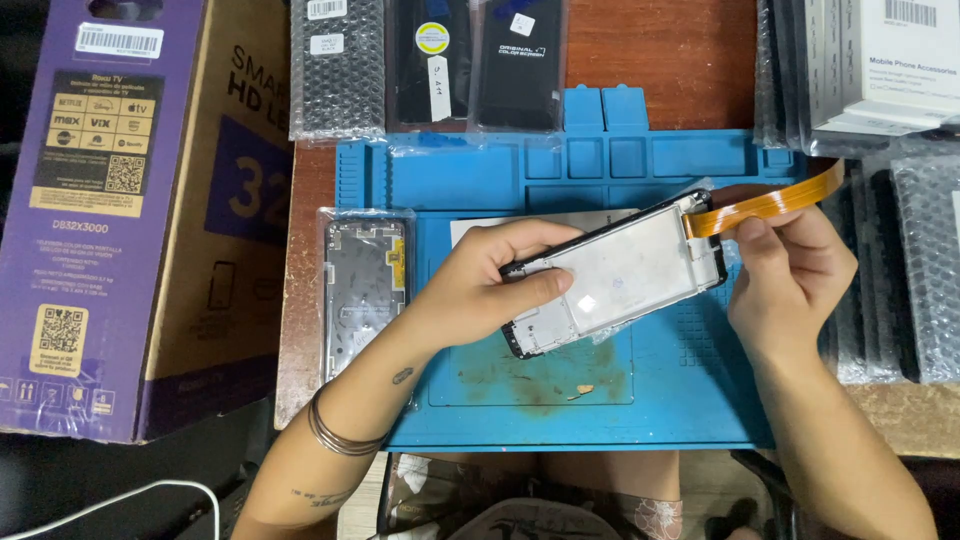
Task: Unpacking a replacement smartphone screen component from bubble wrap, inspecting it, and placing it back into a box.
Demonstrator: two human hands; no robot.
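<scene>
My left hand (pixel 490 280) grips a phone screen assembly (pixel 620 275) by its lower end, back side up, silver with a black frame, tilted above the blue work mat (pixel 680 390). At its upper end my right hand (pixel 790 275) pinches the orange flex ribbon (pixel 770 205) that runs off toward the right. A white sheet (pixel 470 230) lies on the mat under the hands.
A second phone frame in a clear bag (pixel 363 285) lies at the mat's left edge. Bagged screens in bubble wrap (pixel 337 65) and dark sleeves (pixel 520 65) sit at the back. A large cardboard box (pixel 130 210) stands left. Bubble-wrapped parts (pixel 925 270) and white boxes (pixel 900 60) are stacked right.
</scene>
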